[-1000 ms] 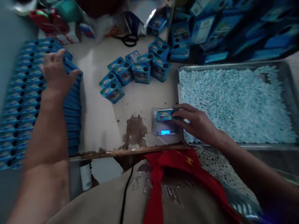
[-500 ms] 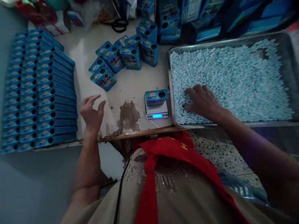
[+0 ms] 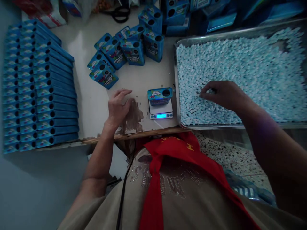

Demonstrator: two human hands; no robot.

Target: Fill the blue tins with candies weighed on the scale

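Note:
A small blue box (image 3: pixel 160 95) lies on a little digital scale (image 3: pixel 161 112) with a lit blue display, near the table's front edge. My right hand (image 3: pixel 222 94) is over the pale blue candies (image 3: pixel 240 64) in the metal tray (image 3: pixel 177 105), fingertips pinched together on a few of them. My left hand (image 3: pixel 118 107) hovers just left of the scale with fingers loosely spread and nothing in it.
Rows of flat blue boxes (image 3: pixel 39 86) are stacked along the left of the table. Several assembled blue boxes (image 3: pixel 124 52) stand and lie at the back middle. Black scissors (image 3: pixel 119 13) lie behind them. More blue cartons (image 3: pixel 216 12) are piled at the back right.
My left hand came from the stacked boxes on the left to beside the scale. My right hand left the box on the scale and reached into the tray, now pinching candies.

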